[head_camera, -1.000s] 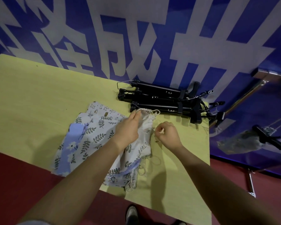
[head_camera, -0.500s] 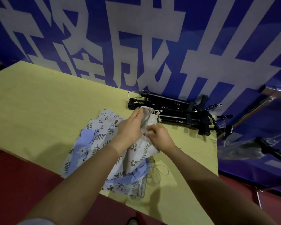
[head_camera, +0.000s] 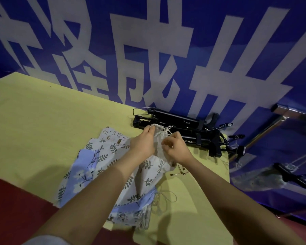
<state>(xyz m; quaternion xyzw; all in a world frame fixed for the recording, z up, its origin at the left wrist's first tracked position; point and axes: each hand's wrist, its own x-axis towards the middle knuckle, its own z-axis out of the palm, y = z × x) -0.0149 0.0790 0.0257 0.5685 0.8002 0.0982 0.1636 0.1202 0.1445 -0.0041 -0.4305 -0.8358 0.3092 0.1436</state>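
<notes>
Pressing the pouch, left fingers lie straight; right fingers pinch its gathered edge.

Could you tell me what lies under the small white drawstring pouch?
Leaf-printed white and blue fabric pieces on the yellow table; the left hand and right hand cover where the white pouch rests.

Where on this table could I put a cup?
Free: the table left of the cloths, up to the banner, and its near right corner below the pins. Crowded: far right, where left hand and right hand work a pouch beside the black stands.
</notes>
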